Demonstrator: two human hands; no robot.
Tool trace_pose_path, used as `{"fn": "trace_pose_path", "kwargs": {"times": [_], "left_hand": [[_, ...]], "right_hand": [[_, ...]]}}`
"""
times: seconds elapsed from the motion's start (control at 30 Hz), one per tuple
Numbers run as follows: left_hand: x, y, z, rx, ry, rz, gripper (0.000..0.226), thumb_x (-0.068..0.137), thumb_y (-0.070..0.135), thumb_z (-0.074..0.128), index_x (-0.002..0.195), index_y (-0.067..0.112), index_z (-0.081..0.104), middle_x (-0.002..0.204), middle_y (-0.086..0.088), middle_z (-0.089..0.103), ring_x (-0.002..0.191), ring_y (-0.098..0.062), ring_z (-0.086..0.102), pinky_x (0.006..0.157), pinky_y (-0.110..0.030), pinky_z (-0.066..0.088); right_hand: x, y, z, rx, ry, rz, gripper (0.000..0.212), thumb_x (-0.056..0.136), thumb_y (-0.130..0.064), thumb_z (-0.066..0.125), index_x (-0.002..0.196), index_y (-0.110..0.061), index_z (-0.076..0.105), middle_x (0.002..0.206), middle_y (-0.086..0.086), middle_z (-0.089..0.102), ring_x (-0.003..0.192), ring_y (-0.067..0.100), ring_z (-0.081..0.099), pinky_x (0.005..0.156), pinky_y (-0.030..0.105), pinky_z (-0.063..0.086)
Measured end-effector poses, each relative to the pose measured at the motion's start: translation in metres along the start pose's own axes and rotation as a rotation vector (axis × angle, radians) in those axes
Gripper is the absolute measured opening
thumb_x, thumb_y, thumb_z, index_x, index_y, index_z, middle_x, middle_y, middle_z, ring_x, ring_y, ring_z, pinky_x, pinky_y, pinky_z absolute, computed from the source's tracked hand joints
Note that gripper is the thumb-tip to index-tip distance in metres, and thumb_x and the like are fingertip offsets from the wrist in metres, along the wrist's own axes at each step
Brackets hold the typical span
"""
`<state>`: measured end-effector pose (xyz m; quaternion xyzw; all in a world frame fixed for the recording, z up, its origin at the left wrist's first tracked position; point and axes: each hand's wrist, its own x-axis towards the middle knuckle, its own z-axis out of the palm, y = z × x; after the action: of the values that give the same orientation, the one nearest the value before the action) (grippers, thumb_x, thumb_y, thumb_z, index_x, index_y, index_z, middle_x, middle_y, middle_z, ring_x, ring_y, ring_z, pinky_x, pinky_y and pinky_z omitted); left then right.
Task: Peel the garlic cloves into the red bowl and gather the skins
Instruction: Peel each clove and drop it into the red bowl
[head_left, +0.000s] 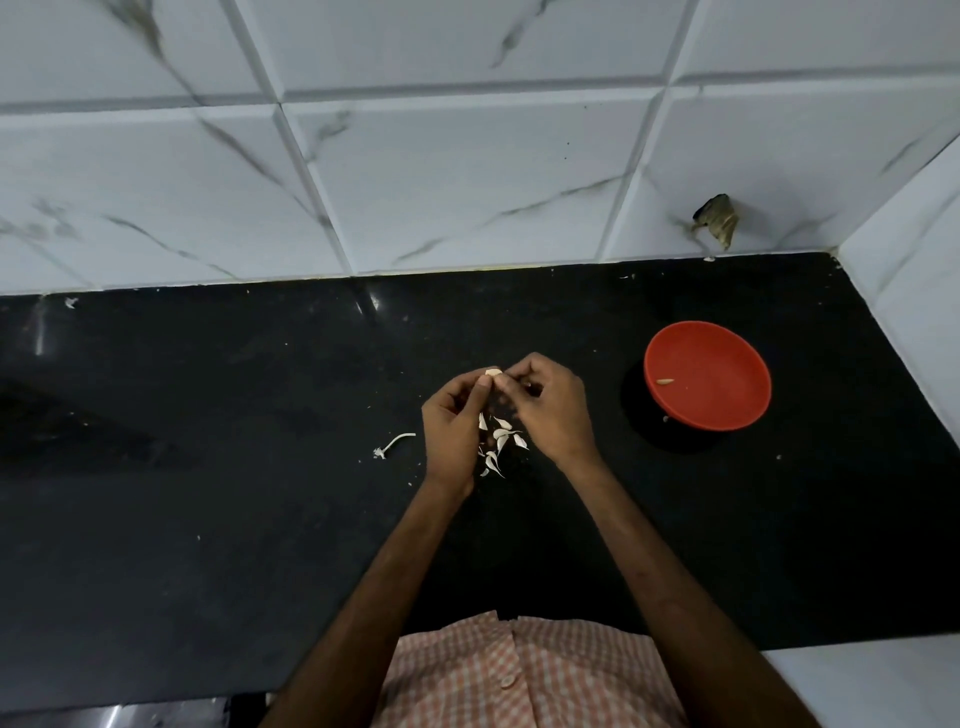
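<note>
Nearest, well short of the bowl and to its left, is a checked shirt with a button, at the near edge of the black bench. Two bare forearms reach from there toward the bowl's left.

A small heap of pale skins lies on the bench left of the bowl and a little nearer than it. It sits below and between the two hands. Further left of the bowl, apart from the heap, lies a thin white stem piece.

The left hand and right hand are held together above the skins, left of the bowl and about level with it. Both have their fingers curled, and between their fingertips they pinch one garlic clove. The left thumb presses on the clove's side. The right fingertips close on it from the bowl's side.

The bowl stands on the bench, well apart from the hands. One peeled clove lies inside it, near its left rim. A pale scrap sits just beside the bowl's near left edge.

Behind the bowl rises a wall of white marbled tile. A dark broken spot shows in the tile straight behind the bowl. A second tiled wall closes the corner to the bowl's right.
</note>
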<state>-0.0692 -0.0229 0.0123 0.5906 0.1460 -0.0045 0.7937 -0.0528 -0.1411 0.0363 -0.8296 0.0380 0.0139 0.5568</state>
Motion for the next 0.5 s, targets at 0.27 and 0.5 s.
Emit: {"fn": "trace_pose_path", "kwargs": {"times": [0.27,0.5], "left_hand": [[0.005,-0.001,-0.007,0.138,-0.051,0.151,0.009,0.099,0.011,0.061,0.095,0.005,0.067,0.088,-0.025,0.066,0.077,-0.031,0.061,0.068,-0.041,0.050],[0.012,0.008,-0.018,0.271,-0.156,0.204,0.013,0.099,0.005,0.057,0.100,0.010,0.069,0.086,-0.006,0.070,0.075,-0.020,0.064,0.067,-0.033,0.053]], "right_hand": [[0.001,-0.007,-0.001,-0.360,-0.109,-0.069,0.014,0.101,-0.027,0.058,0.090,-0.022,0.067,0.074,-0.010,0.065,0.071,0.007,0.064,0.066,0.031,0.052],[-0.002,-0.025,-0.007,0.005,-0.259,0.190,0.031,0.102,-0.014,0.052,0.074,-0.010,0.064,0.054,0.001,0.055,0.048,0.007,0.049,0.049,0.020,0.037]]}}
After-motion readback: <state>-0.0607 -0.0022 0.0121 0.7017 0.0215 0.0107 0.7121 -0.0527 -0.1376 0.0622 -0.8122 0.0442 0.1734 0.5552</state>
